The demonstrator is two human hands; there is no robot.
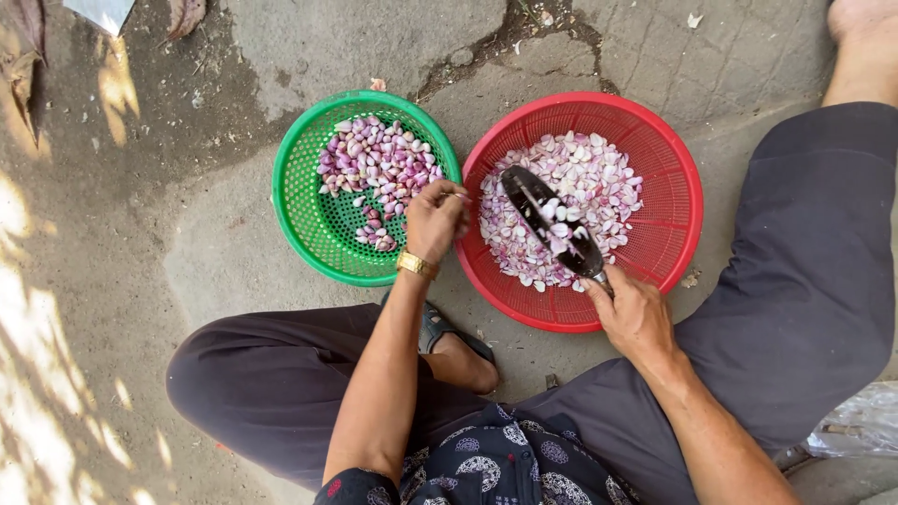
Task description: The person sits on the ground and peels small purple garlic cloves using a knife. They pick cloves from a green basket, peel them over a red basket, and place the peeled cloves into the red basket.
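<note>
Both hands work — left hand (436,220) pinching, right hand (636,313) gripping knife (552,224).

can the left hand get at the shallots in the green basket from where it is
Probably yes: the left hand hovers at the round green plastic basket's rim, beside the pile of purple shallots, with nothing between them.

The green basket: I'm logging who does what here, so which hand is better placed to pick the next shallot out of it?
Probably the left hand: it hovers at the green basket rim beside the whole shallots, fingers pinched. The right hand grips the knife over the red basket.
</note>
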